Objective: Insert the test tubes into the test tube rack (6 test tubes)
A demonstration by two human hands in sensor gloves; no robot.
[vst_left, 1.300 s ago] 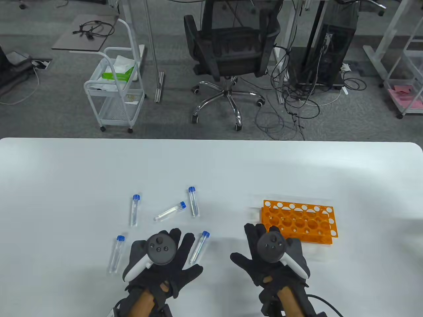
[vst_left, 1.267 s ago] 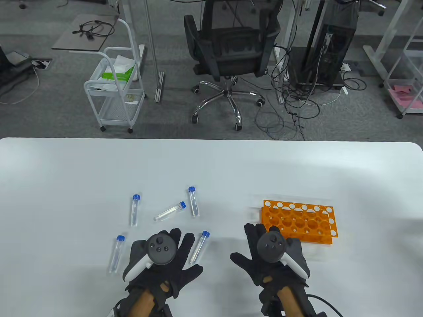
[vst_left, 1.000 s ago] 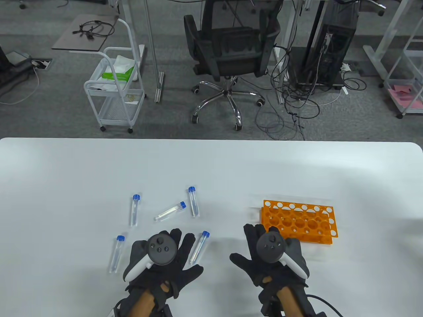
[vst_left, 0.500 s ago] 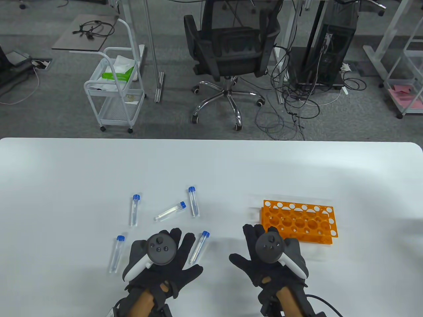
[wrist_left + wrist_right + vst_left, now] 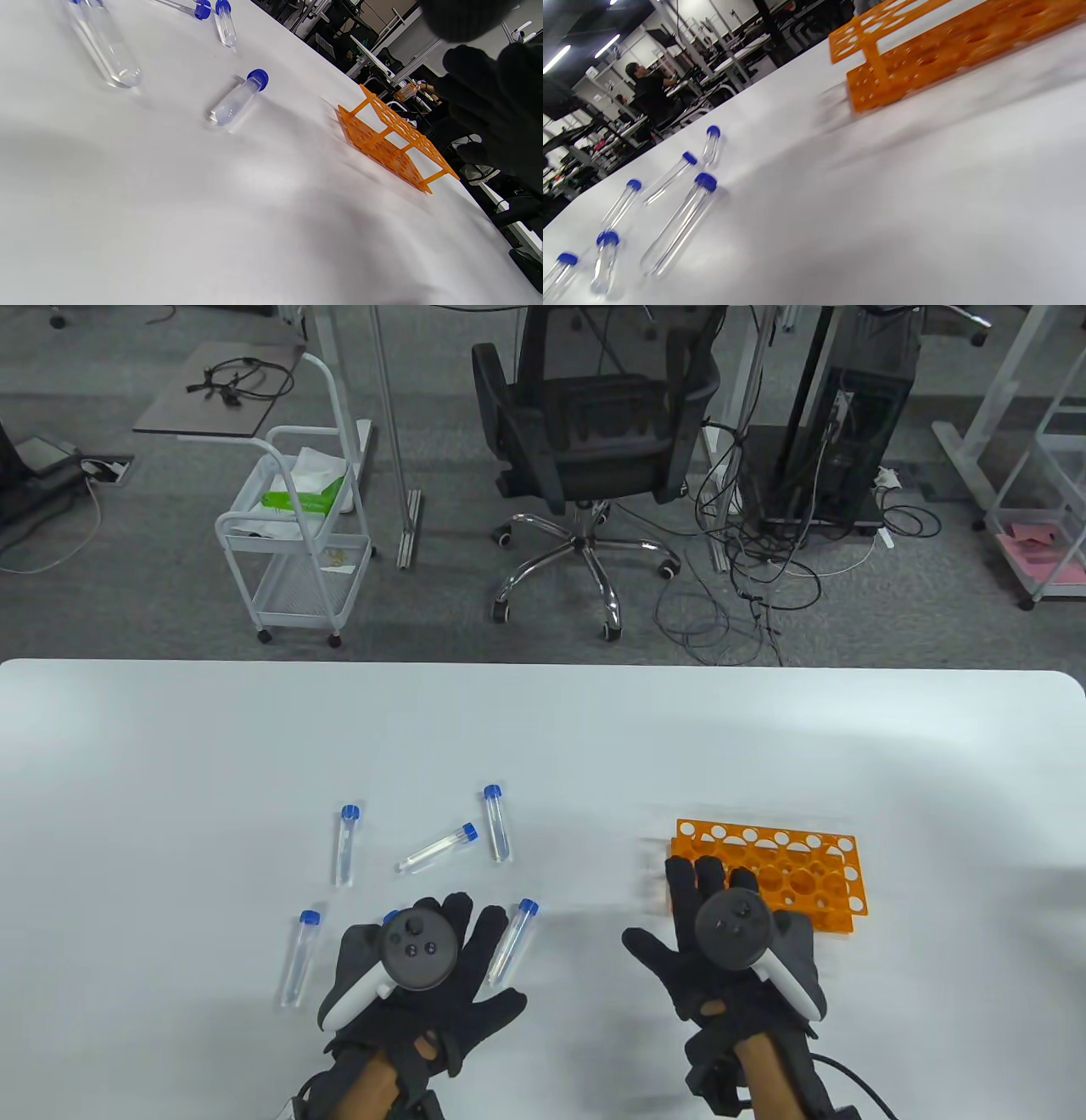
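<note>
Nearest me, my left hand (image 5: pixel 420 984) lies flat on the white desk (image 5: pixel 170 746), its black knit fingers (image 5: pixel 458 912) spread and holding nothing; a rounded grey tracker sits on its back. A blue cap peeks out beside that tracker, so one tube (image 5: pixel 391 917) lies partly under the hand. My right hand (image 5: pixel 734 959) is likewise spread and holds nothing, its fingertips (image 5: pixel 679 874) over the near left corner of the orange rack (image 5: pixel 814 865); I cannot tell whether they touch it.

The rack is glossy translucent orange plastic, two perforated plates joined by corner posts, its round holes bare. It stands to the right of the tubes.

Left of the rack, the clear plastic tubes with blue screw caps all lie on their sides: one (image 5: pixel 512 940) just beside my left fingers, one (image 5: pixel 299 957) further left, then beyond them a tube (image 5: pixel 344 845), a slanted one (image 5: pixel 438 848) and another (image 5: pixel 496 823), well apart from the rack.

Past the desk's far edge stand a white wire cart (image 5: pixel 297 534), a black mesh office chair (image 5: pixel 594 432) on a chrome base, and tangled cables (image 5: pixel 747 560) on grey carpet
</note>
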